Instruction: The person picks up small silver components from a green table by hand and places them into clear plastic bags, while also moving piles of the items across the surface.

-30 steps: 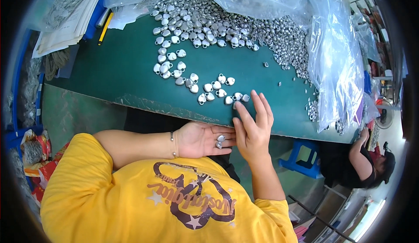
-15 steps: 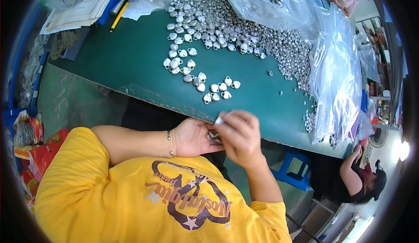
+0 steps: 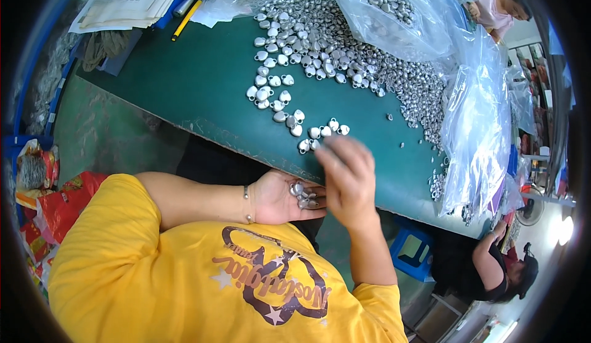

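Where our hearts lay: several silver heart charms [image 3: 303, 195] rested in our left hand [image 3: 274, 200], fingers extended, unclamped.
Right hand [image 3: 352, 183]: hung blurred beside a small cluster [image 3: 325, 131]; we couldn't tell whether its fingers pinched any.
Heap [image 3: 326, 53]: with few palmed, many remained on the green surface [image 3: 209, 90].

a yellow-and-black pen [image 3: 186, 20] is laid near stacked papers [image 3: 136, 2]; a blue plastic stool [image 3: 414, 269] is placed near a co-worker [image 3: 457, 260] dressed in black.
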`<act>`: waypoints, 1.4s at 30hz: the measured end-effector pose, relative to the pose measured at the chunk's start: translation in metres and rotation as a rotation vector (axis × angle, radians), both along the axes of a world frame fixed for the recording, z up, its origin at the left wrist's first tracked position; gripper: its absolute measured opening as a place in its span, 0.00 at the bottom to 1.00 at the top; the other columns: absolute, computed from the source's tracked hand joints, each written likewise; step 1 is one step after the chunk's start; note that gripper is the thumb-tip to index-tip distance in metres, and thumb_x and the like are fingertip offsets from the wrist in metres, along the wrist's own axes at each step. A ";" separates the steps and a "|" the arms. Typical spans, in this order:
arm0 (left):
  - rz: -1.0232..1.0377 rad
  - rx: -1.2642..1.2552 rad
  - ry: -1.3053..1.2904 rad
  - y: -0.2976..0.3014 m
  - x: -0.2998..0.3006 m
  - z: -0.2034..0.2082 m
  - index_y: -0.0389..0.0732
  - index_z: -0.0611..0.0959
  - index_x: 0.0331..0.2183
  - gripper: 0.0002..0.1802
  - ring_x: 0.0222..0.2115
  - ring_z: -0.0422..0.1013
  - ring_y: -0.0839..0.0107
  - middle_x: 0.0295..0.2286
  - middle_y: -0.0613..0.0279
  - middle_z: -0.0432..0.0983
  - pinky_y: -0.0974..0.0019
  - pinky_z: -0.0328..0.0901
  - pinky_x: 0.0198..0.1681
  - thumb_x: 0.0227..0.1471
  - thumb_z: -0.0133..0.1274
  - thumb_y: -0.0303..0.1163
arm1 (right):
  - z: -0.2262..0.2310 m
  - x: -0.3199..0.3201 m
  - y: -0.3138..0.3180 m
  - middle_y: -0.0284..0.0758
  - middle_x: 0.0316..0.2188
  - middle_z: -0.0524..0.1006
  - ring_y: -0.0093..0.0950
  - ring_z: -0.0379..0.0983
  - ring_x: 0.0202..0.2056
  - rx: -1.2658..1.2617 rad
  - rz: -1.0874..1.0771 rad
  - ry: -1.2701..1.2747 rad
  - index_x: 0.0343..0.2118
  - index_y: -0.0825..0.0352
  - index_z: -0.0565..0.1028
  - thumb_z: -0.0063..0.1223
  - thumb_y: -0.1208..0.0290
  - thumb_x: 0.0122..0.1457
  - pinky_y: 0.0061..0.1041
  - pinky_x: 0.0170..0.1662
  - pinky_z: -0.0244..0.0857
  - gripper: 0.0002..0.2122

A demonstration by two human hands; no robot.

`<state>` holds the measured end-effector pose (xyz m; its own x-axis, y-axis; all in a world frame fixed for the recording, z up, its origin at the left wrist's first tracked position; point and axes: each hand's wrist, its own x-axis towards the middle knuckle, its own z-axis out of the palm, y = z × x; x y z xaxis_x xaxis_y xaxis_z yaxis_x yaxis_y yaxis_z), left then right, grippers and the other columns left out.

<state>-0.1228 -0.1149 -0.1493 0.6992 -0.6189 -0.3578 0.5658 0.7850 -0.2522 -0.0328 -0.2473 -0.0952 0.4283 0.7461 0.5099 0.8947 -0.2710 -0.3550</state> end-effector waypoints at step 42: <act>0.061 -0.048 0.086 0.045 -0.018 0.000 0.43 0.75 0.37 0.17 0.36 0.69 0.66 0.33 0.61 0.73 0.52 0.62 0.46 0.54 0.39 0.44 | 0.006 -0.017 0.040 0.39 0.37 0.73 0.39 0.69 0.37 -0.049 0.530 0.477 0.31 0.69 0.75 0.54 0.83 0.38 0.31 0.41 0.65 0.12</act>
<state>-0.1408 -0.0699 -0.1490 0.7041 -0.5942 -0.3889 0.4921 0.8031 -0.3361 -0.0500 -0.2068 -0.0896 0.1695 0.9329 0.3179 0.6604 0.1319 -0.7392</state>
